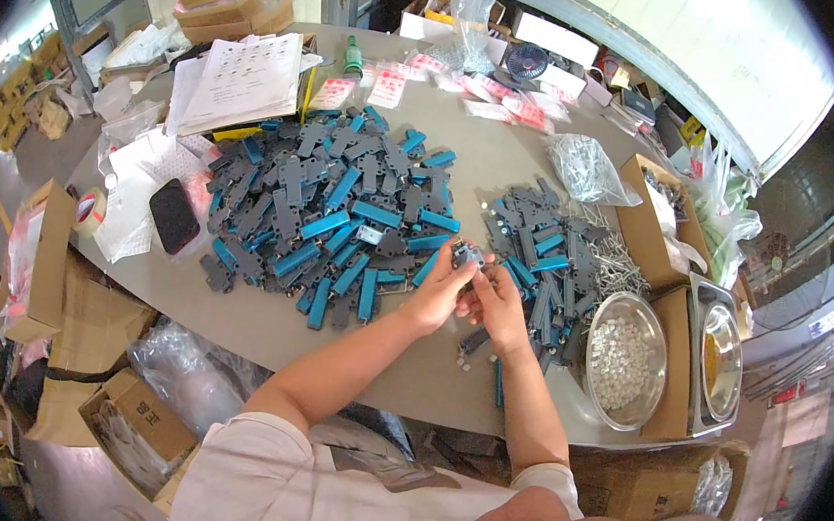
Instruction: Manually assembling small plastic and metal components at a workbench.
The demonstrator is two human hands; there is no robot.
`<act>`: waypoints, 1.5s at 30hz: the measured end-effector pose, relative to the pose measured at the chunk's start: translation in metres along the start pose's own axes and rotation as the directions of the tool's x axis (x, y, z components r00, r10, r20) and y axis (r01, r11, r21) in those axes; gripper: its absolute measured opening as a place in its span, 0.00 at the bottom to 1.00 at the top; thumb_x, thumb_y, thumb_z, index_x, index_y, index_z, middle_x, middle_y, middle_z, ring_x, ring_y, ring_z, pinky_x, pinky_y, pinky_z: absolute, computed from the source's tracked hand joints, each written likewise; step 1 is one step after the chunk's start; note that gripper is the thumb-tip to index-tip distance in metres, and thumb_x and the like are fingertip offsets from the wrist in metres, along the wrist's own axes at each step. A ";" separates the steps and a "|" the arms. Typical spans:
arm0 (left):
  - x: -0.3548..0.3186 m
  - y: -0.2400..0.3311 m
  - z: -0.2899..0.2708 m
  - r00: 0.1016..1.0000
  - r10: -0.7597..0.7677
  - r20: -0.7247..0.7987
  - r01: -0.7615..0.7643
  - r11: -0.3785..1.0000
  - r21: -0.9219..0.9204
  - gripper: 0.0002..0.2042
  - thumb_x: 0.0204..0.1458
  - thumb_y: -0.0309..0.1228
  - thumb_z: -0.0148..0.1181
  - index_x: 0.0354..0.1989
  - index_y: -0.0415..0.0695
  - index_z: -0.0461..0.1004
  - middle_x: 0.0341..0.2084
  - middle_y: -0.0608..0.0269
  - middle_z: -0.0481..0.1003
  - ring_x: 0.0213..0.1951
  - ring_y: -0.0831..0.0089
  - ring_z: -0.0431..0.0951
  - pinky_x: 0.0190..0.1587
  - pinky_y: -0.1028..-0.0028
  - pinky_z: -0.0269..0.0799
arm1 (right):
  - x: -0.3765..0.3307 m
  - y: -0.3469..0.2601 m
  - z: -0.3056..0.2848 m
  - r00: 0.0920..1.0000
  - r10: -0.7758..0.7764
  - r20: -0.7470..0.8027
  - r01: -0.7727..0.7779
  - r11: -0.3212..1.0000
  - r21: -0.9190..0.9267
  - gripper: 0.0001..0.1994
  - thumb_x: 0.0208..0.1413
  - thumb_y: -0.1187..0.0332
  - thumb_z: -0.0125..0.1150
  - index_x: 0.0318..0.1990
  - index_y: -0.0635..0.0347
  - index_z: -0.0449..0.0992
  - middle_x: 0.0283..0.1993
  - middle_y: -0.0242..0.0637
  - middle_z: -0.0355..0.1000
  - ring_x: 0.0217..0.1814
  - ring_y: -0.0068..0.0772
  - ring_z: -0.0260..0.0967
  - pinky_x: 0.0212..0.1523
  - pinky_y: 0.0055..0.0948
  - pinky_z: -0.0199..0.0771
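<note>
My left hand [437,295] and my right hand [496,300] meet over the grey table [274,323] and both grip one small grey part [465,255] between their fingertips. Behind the hands lies a big heap of blue and grey flat parts [334,218]. A smaller heap of the same parts [540,250] lies just right of my right hand. A few small white pieces [465,357] lie on the table below the hands.
A steel bowl of white round pieces [624,359] and a second steel bowl [722,361] sit at the right. A bag of metal pins [580,169], a black phone [174,215], papers [240,77], a tape roll [89,210] and cardboard boxes [50,258] surround the table.
</note>
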State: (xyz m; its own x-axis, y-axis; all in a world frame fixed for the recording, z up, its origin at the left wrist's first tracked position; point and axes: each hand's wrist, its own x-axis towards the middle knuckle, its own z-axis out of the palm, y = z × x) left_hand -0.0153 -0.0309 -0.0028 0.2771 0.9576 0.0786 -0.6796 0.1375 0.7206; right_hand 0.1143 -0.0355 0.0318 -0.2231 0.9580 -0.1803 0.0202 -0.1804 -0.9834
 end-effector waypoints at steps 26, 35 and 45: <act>0.002 0.016 0.002 0.993 0.112 0.032 -0.107 0.986 -0.129 0.14 0.61 0.43 0.45 0.46 0.48 0.58 0.57 0.45 0.63 0.59 0.57 0.64 0.52 0.63 0.66 | -0.002 -0.004 -0.002 0.894 -0.422 0.154 0.423 0.676 -0.604 0.16 0.60 0.61 0.47 0.28 0.65 0.72 0.20 0.46 0.69 0.24 0.50 0.71 0.27 0.38 0.68; 0.002 0.050 0.000 0.949 0.174 -0.261 -0.074 0.933 0.352 0.16 0.60 0.39 0.47 0.52 0.44 0.60 0.48 0.51 0.71 0.50 0.60 0.71 0.46 0.65 0.68 | 0.006 -0.007 -0.023 0.929 -0.368 -0.038 0.238 0.674 -0.699 0.18 0.60 0.58 0.51 0.27 0.66 0.71 0.22 0.50 0.70 0.25 0.51 0.69 0.28 0.40 0.67; 0.001 0.065 0.006 0.846 0.500 0.185 0.006 -0.356 0.935 0.22 0.47 0.32 0.60 0.52 0.42 0.67 0.52 0.49 0.65 0.52 0.50 0.64 0.49 0.57 0.64 | 0.026 -0.010 -0.053 0.846 -0.533 -0.016 0.063 0.129 -0.990 0.10 0.45 0.64 0.63 0.36 0.53 0.76 0.38 0.37 0.73 0.45 0.42 0.68 0.45 0.43 0.65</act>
State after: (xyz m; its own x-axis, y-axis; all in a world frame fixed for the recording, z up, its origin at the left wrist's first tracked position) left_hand -0.0549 -0.0226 0.0478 0.0200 0.8321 0.5542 0.8784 -0.2794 0.3878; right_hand 0.1596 0.0032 0.0356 -0.1837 0.9102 0.3713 0.9531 0.2573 -0.1593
